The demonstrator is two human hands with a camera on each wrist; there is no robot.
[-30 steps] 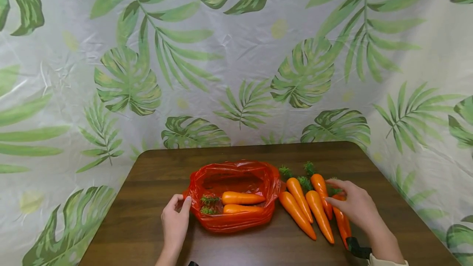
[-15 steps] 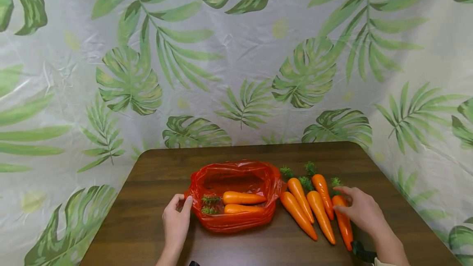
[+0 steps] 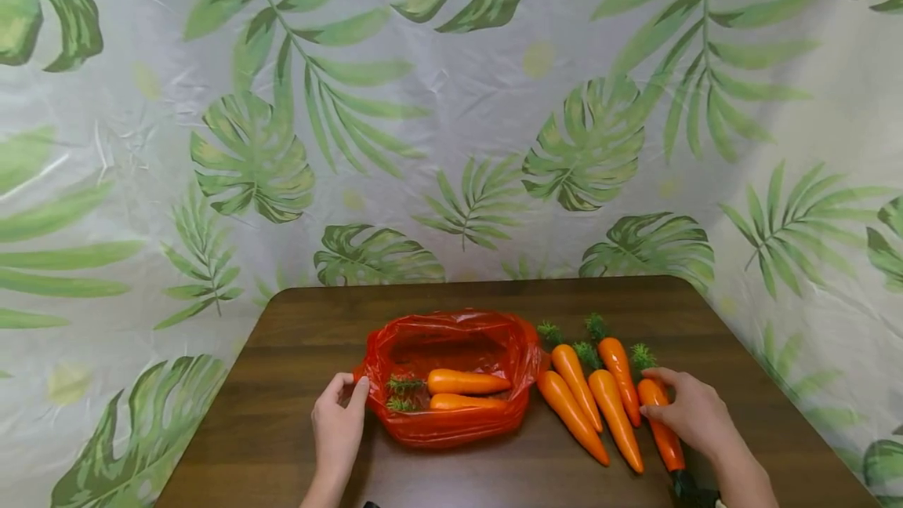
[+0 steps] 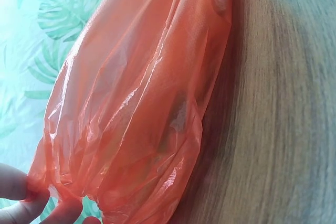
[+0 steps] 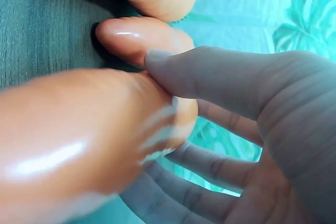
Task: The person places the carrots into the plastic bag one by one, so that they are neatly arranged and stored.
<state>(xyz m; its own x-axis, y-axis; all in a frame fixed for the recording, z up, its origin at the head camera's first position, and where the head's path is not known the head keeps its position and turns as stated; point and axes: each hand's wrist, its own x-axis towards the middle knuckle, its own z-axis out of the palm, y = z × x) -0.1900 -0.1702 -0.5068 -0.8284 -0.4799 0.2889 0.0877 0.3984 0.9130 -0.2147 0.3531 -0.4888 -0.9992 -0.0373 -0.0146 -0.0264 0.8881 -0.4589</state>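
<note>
An open red plastic bag [image 3: 440, 435] sits on the table, with two orange carrots [image 3: 467, 381] with green tops lying inside it. My left hand [image 3: 339, 423] pinches the left edge of the bag; in the left wrist view its fingertips [image 4: 63, 212] hold gathered plastic. On the right, my right hand [image 3: 701, 420] grips the rightmost carrot [image 3: 665, 442] near its thick end. The right wrist view has the thumb [image 5: 210, 74] on one side of that carrot [image 5: 79, 135] and the fingers on the other, partly hidden behind it.
Several more carrots [image 3: 614, 414] lie side by side between the bag and my right hand, green tops pointing away. The dark wooden table [image 3: 296, 351] ends at a leaf-patterned curtain [image 3: 451, 116] behind it.
My right hand has come down and closed on the rightmost carrot, whose tip has shifted slightly right. The left hand and bag stay in place.
</note>
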